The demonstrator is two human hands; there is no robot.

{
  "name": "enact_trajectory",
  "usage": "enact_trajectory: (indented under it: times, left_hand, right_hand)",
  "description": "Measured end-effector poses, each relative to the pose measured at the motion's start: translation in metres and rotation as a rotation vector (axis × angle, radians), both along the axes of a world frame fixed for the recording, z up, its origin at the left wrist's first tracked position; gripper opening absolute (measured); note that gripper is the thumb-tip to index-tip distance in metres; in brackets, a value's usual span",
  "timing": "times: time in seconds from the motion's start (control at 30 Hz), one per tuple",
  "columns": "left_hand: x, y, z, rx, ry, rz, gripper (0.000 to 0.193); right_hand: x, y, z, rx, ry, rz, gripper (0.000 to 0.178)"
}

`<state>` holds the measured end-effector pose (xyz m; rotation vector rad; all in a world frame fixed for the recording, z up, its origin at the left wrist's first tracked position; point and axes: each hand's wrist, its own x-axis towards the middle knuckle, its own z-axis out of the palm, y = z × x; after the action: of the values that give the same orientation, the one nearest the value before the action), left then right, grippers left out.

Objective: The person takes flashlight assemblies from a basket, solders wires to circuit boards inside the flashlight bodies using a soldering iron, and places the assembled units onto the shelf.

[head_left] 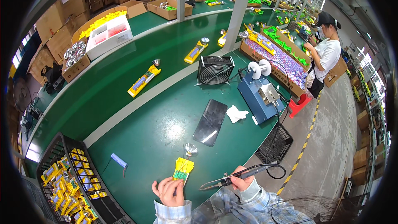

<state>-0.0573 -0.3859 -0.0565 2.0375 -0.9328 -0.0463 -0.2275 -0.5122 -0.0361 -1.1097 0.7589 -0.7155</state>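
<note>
My left hand [171,191] is closed, its fingertips pinching the lower end of a yellow plastic housing [185,164] near the table's front edge. A small green circuit board [180,175] lies on that housing, and a silver cup-shaped reflector [190,148] sits at its far end with thin wires. To the right, my right hand [243,178] grips a soldering iron [226,181]; its tip points left, just right of the housing and apart from it. A blue cylindrical battery [119,160] with wire leads rests on the table at the left.
A black phone [210,122], crumpled white tissue [237,114], black fan [215,70] and blue soldering unit [259,93] stand farther back. A black crate [68,149] of yellow assemblies is at left. Beyond runs a green conveyor [112,83] carrying yellow units. A co-worker [327,54] stands at right.
</note>
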Motion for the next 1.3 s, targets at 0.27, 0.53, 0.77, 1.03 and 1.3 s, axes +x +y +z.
enact_trajectory:
  times: [0.27, 0.53, 0.77, 1.03, 1.3]
  left_hand:
    - [0.002, -0.002, -0.007, -0.005, 0.057, 0.087, 0.007]
    - [-0.001, -0.004, 0.001, 0.053, -0.032, -0.015, 0.008]
    - [0.002, 0.011, 0.005, 0.059, -0.025, -0.156, 0.011]
    - [0.004, 0.002, 0.008, 0.099, -0.038, -0.119, 0.016]
    - [-0.003, 0.010, -0.006, 0.063, -0.231, -0.056, 0.017]
  right_hand:
    - [-0.009, -0.005, -0.001, -0.025, 0.058, -0.069, 0.016]
    - [-0.014, -0.002, -0.007, -0.032, 0.031, -0.042, 0.013]
    - [-0.005, -0.002, -0.002, -0.054, 0.195, 0.018, 0.021]
    - [0.003, -0.014, -0.004, -0.152, 0.127, -0.115, 0.031]
    - [0.004, -0.009, -0.010, -0.126, 0.077, -0.072, 0.027]
